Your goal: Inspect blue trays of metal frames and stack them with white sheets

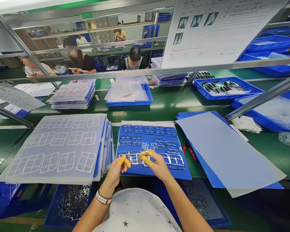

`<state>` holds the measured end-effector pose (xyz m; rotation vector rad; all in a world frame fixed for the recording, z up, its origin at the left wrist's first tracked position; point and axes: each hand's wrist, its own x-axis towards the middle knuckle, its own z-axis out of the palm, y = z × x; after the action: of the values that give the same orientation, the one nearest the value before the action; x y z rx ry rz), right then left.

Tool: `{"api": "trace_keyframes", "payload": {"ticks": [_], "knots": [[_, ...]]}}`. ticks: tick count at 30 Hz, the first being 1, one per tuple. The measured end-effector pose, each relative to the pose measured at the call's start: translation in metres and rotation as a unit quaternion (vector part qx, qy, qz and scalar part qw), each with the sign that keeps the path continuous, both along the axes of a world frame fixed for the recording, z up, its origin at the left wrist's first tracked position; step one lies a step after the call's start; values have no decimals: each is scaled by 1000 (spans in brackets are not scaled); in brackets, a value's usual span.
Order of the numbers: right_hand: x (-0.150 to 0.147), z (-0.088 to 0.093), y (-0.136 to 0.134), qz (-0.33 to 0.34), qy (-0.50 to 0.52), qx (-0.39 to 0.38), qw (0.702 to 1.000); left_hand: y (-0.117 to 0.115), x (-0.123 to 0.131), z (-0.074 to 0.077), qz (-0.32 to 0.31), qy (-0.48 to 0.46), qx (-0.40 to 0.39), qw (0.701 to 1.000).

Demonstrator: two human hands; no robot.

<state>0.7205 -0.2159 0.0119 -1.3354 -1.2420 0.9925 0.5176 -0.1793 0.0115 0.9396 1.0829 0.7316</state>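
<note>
My left hand (121,167) and my right hand (157,163), with yellow finger cots on their fingertips, are pinched at opposite sides of a shiny metallic frame of small parts (135,158). The fingers hide its ends. Below the hands lies a blue sheet (148,170) with white characters, carrying several similar rectangular frames (160,143) in rows. Some of the front row is covered by my fingers.
At left is a stack of translucent sheets (62,145) over more frames. At right lie blue boards under a translucent sheet (227,145), beside a red-handled tool (191,153). Trays of small metallic parts (73,201) sit below the bench edge. People work beyond the rail.
</note>
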Motion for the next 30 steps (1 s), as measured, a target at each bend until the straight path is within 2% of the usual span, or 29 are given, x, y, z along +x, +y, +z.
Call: {"api": "trace_keyframes", "payload": {"ticks": [3,6,11,14,20,25,30], "knots": [[1,-1,1,-16,108,-90,990,3,-5,0,37,37,41,998],[0,1,3,-26,174,-127,976,7,-7,2,72,30,85,993],[-10,1,4,-10,206,-159,966,7,7,3,22,20,75,997],[-15,-1,3,1,221,-176,959,4,18,1,22,14,45,999],[-13,-3,-1,-39,155,-157,975,4,20,-2,62,-20,-5,998],[-11,-8,-5,-18,142,-124,982,5,17,-4,82,-32,-10,996],[-11,-13,-6,-13,153,-125,980,3,19,-8,74,-37,-14,996]]}}
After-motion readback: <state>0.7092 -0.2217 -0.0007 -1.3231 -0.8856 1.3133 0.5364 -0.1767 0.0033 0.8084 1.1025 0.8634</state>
